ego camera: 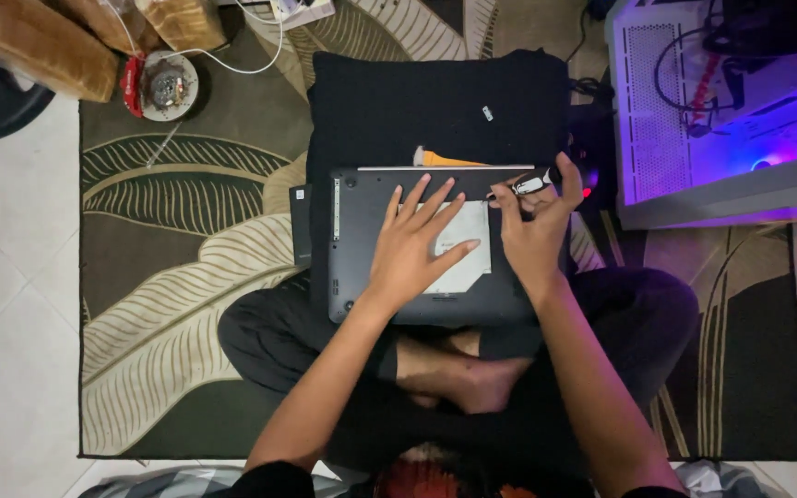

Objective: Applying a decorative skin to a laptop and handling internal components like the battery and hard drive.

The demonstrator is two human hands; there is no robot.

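Dark-grey laptop [362, 249] lies underside-up, pale label under left hand [414, 244].

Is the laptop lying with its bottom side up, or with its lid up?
Bottom side up. The laptop shows a dark underside with corner feet, and the left hand lies flat on a pale panel there.

This looks like a room in a home, seen from the pale tiled floor [2, 277], with a dark green leaf-patterned rug [177, 240], a black square cushion [435, 101] and what seems a white lit computer case [721, 111] glowing purple.
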